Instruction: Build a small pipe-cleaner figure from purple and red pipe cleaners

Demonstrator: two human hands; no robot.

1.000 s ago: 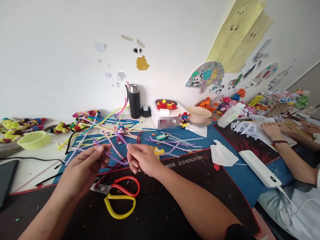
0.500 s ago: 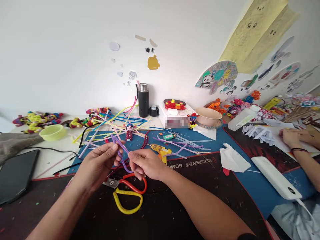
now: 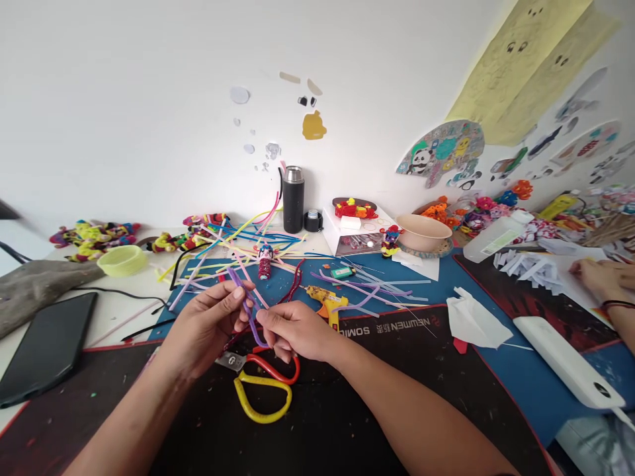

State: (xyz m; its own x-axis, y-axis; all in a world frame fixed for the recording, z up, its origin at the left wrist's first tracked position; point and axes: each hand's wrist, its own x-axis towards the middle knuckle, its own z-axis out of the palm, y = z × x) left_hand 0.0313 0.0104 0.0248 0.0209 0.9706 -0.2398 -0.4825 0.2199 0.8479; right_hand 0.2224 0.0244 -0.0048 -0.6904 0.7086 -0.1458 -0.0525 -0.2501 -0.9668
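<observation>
A bent purple pipe cleaner (image 3: 251,322) runs between my two hands above the black desk mat. My left hand (image 3: 211,317) pinches it between thumb and fingers, one end sticking up past the thumb. Close beside it, my right hand (image 3: 292,330) pinches another part of the same piece, its fingers curled underneath. Below the hands lie scissors (image 3: 265,396) with one red and one yellow handle, their blades partly hidden by my left hand. Just beyond sit a yellow glue gun (image 3: 328,301) and a small dark-red figure (image 3: 265,262) of pipe cleaner.
Loose pipe cleaners (image 3: 238,231) spread across the back. A black flask (image 3: 294,201) stands by the wall, near a white box (image 3: 342,239) and a beige bowl (image 3: 423,233). At left lies a black tablet (image 3: 49,347); at right, a white power bank (image 3: 568,360) and another person's hand (image 3: 598,277).
The view has swung slightly left, so everything sits further right. The purple pipe cleaner's bend between my hands has changed shape; both hands still pinch it.
</observation>
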